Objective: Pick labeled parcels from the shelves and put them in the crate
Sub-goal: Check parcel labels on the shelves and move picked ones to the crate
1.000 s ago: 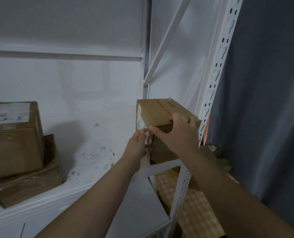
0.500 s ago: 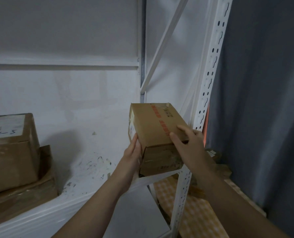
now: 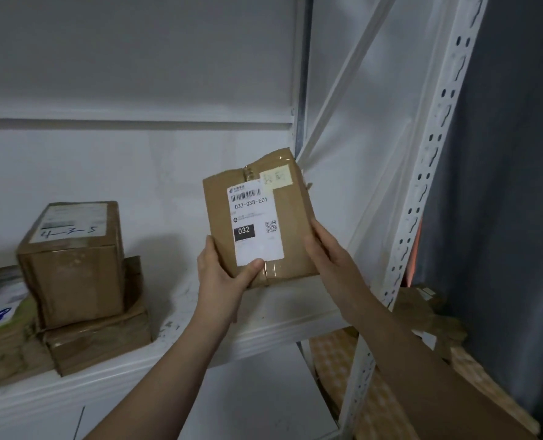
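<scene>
With both hands clamped on the parcel [image 3: 257,217] just above the shelf [image 3: 295,315], left hand [image 3: 221,277] and right hand [image 3: 325,252] gripping only its lower edge, it could tip and drop.

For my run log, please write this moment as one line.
left hand: grips parcel | right hand: grips it | label: 032-038-E01, facing camera | crate: not in view

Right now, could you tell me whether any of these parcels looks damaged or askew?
The held parcel has a crumpled, torn top edge under its tape. The bottom box stacked at left looks crushed.
</scene>
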A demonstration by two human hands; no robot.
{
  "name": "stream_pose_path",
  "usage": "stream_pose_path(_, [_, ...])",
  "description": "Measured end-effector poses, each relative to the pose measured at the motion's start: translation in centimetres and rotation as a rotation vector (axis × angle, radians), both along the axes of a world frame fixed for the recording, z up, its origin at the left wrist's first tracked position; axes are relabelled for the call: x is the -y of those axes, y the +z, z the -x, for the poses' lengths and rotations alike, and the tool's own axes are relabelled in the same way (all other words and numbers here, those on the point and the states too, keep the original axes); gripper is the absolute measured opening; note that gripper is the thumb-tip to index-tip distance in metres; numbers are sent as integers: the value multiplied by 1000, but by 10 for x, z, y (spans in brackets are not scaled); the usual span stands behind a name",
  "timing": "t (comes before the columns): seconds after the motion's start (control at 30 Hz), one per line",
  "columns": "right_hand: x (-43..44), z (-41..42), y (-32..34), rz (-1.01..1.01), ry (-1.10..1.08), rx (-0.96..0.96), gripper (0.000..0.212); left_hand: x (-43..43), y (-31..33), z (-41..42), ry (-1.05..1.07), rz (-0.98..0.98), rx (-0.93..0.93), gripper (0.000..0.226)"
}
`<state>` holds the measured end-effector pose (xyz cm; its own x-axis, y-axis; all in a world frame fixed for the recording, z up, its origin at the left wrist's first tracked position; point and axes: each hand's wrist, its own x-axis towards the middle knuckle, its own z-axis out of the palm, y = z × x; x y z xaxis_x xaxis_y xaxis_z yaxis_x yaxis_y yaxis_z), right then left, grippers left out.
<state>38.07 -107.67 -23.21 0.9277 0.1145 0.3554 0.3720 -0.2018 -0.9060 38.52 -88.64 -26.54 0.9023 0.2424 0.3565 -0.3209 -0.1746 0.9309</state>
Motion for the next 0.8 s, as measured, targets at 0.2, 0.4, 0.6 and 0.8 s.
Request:
stream_pose_path(0.2, [5, 2, -19, -31, 75, 13, 76, -11, -3, 6, -155, 111, 110, 68])
stream_pose_path(0.4, [6, 6, -21, 7, 36, 64, 78, -4, -4, 14, -163, 151, 130, 77])
stream_pose_path(0.6, [3, 9, -22, -1, 16, 69, 79, -4, -1, 18, -155, 117, 150, 73])
stream_pose_path(0.8, [-5, 27, -22, 47, -65, 92, 93, -7, 2, 30, -162, 58, 183, 75])
